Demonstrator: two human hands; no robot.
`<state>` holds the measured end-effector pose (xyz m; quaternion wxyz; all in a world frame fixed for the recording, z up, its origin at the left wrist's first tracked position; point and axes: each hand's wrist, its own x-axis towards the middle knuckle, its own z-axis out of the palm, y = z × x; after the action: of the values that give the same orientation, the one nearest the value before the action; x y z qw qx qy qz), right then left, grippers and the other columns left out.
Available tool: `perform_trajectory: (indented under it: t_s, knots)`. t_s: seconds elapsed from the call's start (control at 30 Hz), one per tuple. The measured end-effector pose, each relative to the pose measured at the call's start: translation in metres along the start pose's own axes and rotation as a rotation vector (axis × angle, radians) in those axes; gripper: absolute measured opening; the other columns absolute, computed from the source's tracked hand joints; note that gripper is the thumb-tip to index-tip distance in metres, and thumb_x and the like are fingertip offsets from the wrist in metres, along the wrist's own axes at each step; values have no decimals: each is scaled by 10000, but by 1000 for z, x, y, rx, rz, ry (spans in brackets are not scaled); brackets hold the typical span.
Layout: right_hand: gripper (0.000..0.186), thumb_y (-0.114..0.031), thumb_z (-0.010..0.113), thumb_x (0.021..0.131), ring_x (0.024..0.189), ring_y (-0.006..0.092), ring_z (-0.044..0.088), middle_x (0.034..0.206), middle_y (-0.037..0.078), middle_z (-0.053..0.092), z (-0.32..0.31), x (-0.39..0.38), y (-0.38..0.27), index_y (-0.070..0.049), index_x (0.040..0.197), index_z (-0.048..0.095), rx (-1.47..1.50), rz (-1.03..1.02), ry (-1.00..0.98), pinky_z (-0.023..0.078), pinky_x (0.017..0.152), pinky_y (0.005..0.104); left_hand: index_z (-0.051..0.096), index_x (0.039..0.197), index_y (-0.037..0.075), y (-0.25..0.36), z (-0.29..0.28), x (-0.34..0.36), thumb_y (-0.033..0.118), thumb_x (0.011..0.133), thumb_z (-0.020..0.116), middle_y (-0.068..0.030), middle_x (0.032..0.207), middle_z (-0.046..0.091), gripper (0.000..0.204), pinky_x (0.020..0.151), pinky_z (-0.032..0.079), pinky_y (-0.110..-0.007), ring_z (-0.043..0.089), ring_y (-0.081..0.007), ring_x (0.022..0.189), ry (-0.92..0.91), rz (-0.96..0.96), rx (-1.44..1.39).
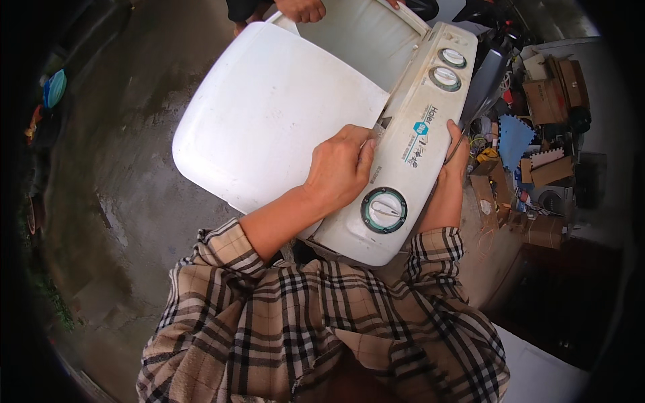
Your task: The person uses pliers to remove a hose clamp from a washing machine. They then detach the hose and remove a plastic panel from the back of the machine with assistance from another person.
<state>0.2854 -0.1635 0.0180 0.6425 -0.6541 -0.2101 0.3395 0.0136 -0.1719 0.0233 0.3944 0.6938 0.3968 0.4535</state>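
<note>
Left hand (342, 164) grips the washing machine (282, 114) control panel (416, 148) edge, fingers curled; right hand (457, 144), at 3 o'clock, clasps its far side.

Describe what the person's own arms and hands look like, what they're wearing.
Both hands are bare, with no gloves: the left hand and right hand. The forearms are uncovered, because the sleeves of a tan plaid shirt with dark and white stripes are pushed up toward the elbows. No watch or rings are visible.
</note>
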Motion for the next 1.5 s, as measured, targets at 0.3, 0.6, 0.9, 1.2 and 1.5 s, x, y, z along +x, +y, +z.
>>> perform_trajectory:
  t_s: [0.3, 0.6, 0.9, 1.2, 1.5]
  knots:
    - [440, -135, 692, 771, 737, 250, 627, 947, 202, 626, -15, 33, 12, 138, 1069, 518, -188, -195, -81, 505, 661, 316, 602, 699, 9, -2, -78, -181, 267, 939, 557, -7, 566, 528, 355, 497, 371, -263, 447, -73, 532, -482, -825, -147]
    - [351, -114, 701, 748, 721, 229, 633, 892, 178, 659, -26, 74, 24, 144, 969, 611, -261, -291, -119, 495, 669, 303, 576, 1071, -11, -14, -15, -221, 224, 880, 642, -23, 732, 571, 311, 566, 435, -271, 517, -93, 652, -53, -700, -208]
    - [354, -137, 760, 668, 727, 210, 630, 872, 153, 662, -17, 98, 46, 119, 881, 640, -192, -299, 2, 487, 666, 311, 132, 1418, -63, -10, 30, -200, 499, 539, 832, -284, 1291, 376, 1255, 563, 544, -339, 593, -338, 937, 15, -77, 534]
    - [384, -139, 701, 754, 736, 230, 646, 907, 191, 659, 7, 61, 34, 161, 974, 601, -102, -319, -57, 509, 674, 330, 196, 1378, -121, -7, 51, -175, 448, 521, 852, -386, 1306, 313, 1220, 570, 546, -325, 622, -384, 880, 126, -121, 603]
    - [447, -175, 622, 826, 782, 294, 657, 990, 223, 627, 7, 29, 10, 177, 1083, 528, -57, -221, -230, 548, 693, 382, 291, 1347, -112, 9, 35, -179, 333, 543, 836, -398, 1244, 365, 1068, 473, 502, -317, 600, -275, 547, 144, -116, 500]
